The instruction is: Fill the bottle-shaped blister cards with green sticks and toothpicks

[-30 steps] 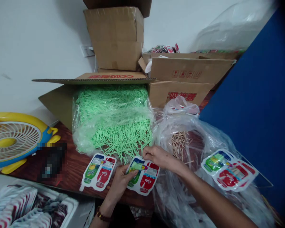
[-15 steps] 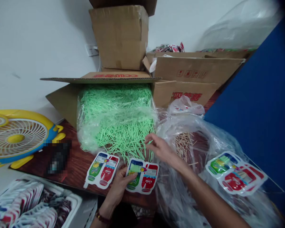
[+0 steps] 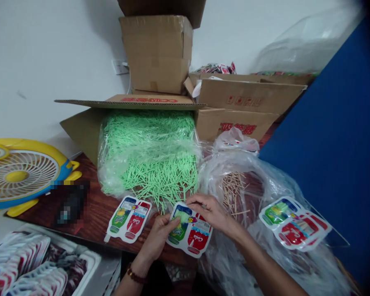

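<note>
We judge the pouch (image 3: 189, 230) light and floppy: left hand (image 3: 158, 238) pinches its near-left edge, right hand (image 3: 211, 211) pinches its top

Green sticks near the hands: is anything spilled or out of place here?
Yes. The green sticks spill out of their torn plastic bag onto the table, reaching the packet held by the left hand and right hand.

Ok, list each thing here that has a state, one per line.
left hand: gripping the packet
right hand: fingers pinched at the packet's top edge
packet: held in both hands
second packet: lying flat on table
bag of green sticks: open, spilling forward
fan: tilted, blades not blurred
</note>
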Tool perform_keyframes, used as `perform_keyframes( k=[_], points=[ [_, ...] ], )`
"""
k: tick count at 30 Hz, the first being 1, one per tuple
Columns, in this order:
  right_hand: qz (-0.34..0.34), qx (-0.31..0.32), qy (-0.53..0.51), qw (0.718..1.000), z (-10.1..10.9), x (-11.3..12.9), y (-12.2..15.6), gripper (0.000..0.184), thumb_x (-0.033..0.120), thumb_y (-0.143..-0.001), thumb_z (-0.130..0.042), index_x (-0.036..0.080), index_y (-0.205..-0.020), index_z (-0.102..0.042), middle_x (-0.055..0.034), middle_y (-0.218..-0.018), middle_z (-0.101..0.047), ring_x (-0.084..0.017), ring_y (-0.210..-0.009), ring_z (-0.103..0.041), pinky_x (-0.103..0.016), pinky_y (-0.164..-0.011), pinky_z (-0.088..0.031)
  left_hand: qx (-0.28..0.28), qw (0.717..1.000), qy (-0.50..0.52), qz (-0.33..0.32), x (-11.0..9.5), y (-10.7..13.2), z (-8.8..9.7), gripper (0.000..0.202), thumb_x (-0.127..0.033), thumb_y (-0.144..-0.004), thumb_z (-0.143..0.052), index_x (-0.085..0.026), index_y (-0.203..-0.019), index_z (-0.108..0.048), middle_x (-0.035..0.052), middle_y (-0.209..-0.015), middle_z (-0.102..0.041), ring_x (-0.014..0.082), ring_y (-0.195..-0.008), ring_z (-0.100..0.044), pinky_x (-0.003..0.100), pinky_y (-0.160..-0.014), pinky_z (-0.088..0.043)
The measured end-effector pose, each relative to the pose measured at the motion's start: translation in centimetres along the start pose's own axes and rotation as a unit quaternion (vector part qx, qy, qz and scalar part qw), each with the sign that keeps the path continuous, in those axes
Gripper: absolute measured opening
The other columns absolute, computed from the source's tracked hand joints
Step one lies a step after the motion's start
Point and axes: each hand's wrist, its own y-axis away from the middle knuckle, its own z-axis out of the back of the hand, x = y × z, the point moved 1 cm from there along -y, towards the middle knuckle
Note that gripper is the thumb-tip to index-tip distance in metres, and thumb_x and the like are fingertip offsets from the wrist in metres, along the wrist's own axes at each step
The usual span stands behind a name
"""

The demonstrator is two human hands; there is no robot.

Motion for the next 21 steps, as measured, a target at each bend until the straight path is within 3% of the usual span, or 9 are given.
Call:
perform_keyframes(
  k=[5,9,16,21],
  points=[
    [-0.082,0.025,-0.082,0.993,-0.3,0.2,1.3,0.020,0.032,-0.089,-0.055,0.021,-0.102,-0.064,-0.0020,-0.093,-0.065,-0.014,-0.081,-0.059,-0.025,-0.071,-0.046,0.022,1.000,-0.009,0.005,-0.2,0.6,-1.5,0.027,-0.037,-0.080,-0.068,-0.013,-0.090,-0.074,0.0059,-0.074,-0.075,0.0176,-0.062,-0.066,0.028,-0.066,-0.051],
    [-0.086,0.073,-0.114,0.987,-0.1,0.5,2.0,0.024,0.035,-0.088,-0.055,0.018,-0.101,-0.065,-0.0007,-0.085,-0.064,-0.013,-0.073,-0.057,-0.024,-0.066,-0.045,0.025,1.000,0.007,-0.015,-0.4,1.1,-2.7,0.030,-0.042,-0.080,-0.067,-0.014,-0.087,-0.074,0.0047,-0.073,-0.074,0.0161,-0.063,-0.065,0.026,-0.066,-0.050],
    [-0.033,0.040,0.052,0.997,1.2,2.9,4.0,0.020,0.030,-0.090,-0.053,0.018,-0.089,-0.069,-0.0009,-0.083,-0.064,-0.013,-0.076,-0.056,-0.024,-0.069,-0.043,0.022,0.999,-0.010,-0.034,0.1,2.1,-3.7,0.033,-0.044,-0.081,-0.064,-0.013,-0.086,-0.073,0.0029,-0.067,-0.073,0.0138,-0.055,-0.062,0.025,-0.061,-0.048],
    [-0.045,0.053,0.063,0.996,1.3,4.1,5.1,0.026,0.034,-0.090,-0.052,0.016,-0.080,-0.068,-0.0003,-0.073,-0.063,-0.012,-0.067,-0.054,-0.022,-0.060,-0.040,0.015,0.999,-0.008,-0.052,0.8,3.1,-4.5,0.033,-0.046,-0.080,-0.065,-0.014,-0.082,-0.070,0.0010,-0.065,-0.070,0.0150,-0.059,-0.062,0.025,-0.060,-0.047]
  ],
)
